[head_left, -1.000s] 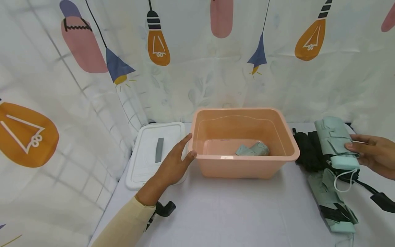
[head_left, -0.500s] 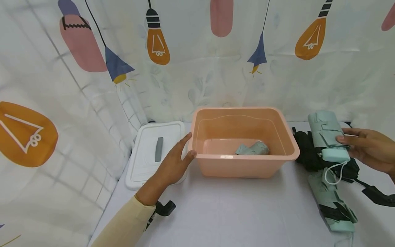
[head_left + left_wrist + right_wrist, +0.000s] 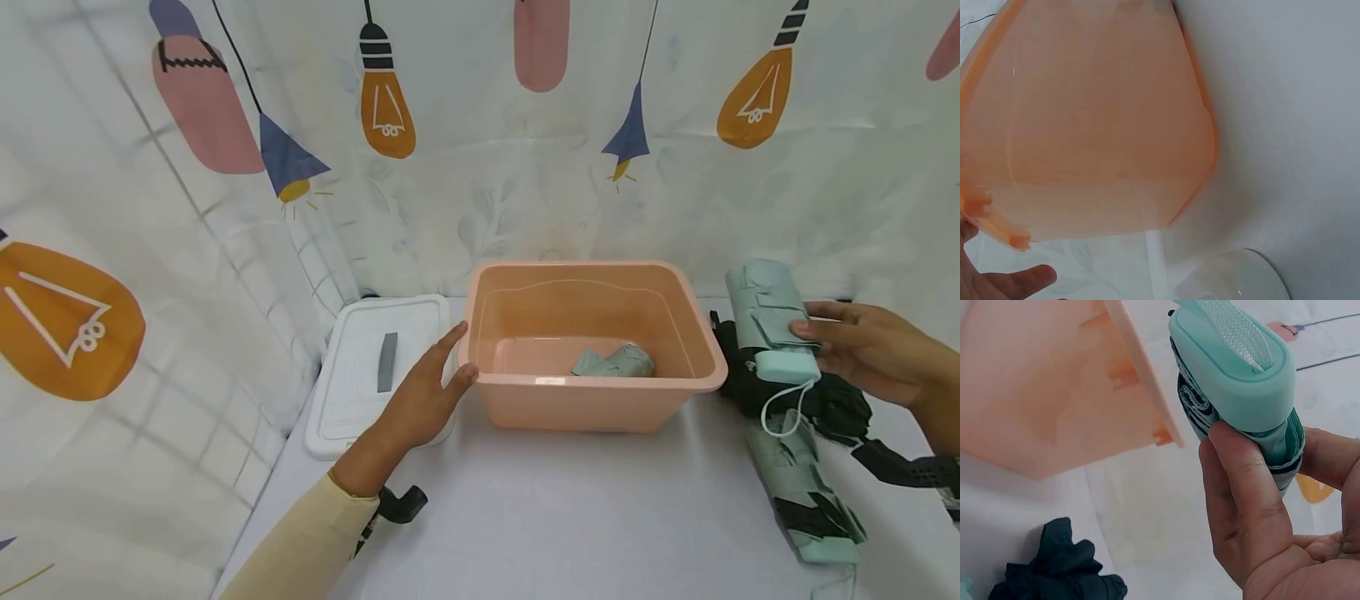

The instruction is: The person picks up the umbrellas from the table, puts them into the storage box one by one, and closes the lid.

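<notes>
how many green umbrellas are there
3: the held umbrella in the right hand, the near umbrella on the table, and the partly hidden umbrella in the tub; others may be hidden there.

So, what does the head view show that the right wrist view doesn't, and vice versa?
Only the head view shows the left hand, the grey-green bundle inside the peach bin, and the white lid-like piece with a grey strip.

Only the right wrist view shows spiral fabric folds by a pale green handle, and its strap's weave.

Both show the right hand gripping a folded umbrella, the bin, and a dark bundle.
</notes>
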{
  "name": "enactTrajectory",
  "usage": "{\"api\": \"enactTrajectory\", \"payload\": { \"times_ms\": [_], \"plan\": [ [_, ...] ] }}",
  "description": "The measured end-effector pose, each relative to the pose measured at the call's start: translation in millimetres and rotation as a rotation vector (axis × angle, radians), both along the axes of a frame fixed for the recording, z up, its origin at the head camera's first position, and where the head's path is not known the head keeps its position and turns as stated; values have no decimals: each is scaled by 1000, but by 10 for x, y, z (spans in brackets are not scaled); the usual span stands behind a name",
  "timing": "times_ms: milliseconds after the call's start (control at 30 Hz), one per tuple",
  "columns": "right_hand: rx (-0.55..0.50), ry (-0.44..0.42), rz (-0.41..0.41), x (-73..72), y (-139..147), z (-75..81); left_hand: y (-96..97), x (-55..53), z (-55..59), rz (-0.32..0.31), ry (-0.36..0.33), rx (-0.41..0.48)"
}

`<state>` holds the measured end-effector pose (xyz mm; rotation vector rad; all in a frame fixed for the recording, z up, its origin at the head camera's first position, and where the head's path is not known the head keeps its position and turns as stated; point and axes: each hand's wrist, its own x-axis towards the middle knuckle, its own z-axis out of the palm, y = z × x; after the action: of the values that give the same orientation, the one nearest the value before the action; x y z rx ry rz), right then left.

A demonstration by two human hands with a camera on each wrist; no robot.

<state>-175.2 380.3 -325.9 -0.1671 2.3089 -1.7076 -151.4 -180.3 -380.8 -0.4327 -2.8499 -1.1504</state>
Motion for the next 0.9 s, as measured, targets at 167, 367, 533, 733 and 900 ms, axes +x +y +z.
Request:
{"api": "enactTrajectory", "payload": {
  "times_ms": [167, 367, 533, 733, 900],
  "plan": [
    [61, 21, 20, -31, -103, 50, 0, 4, 1, 3, -5, 7],
    [76, 31, 58, -68, -200, 89, 1, 10, 7, 0, -4, 14],
    [15, 16, 84, -97, -257, 114, -1, 9, -4, -3, 4, 15],
    [-38, 1, 99, -126, -349, 155, -2, -5, -29, -7, 19, 8],
    [-72, -8, 109, -159, -435, 184, 0, -9, -37, -7, 28, 3]
  ]
}}
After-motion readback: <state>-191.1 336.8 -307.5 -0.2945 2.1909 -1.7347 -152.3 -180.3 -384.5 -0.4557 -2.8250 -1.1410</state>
